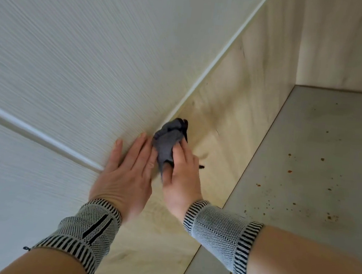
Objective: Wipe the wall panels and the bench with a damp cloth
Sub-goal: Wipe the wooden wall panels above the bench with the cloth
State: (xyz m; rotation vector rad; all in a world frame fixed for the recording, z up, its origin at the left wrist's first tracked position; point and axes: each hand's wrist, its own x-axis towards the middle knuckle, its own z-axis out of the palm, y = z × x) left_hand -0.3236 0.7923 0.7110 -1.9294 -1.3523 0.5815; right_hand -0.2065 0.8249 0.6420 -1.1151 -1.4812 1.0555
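Note:
White ribbed wall panels fill the left and top of the view, with a white joint strip running across them. Below them a pale wooden bench runs diagonally. My right hand grips a bunched dark grey cloth at the seam where the panel meets the bench. My left hand lies flat with straight fingers against the wall panel, just left of the cloth. Both wrists wear striped knit bands.
A grey floor lies to the right of the bench, dotted with small brown crumbs. A second pale wooden surface closes the far right corner. A white trim strip edges the panel above the bench.

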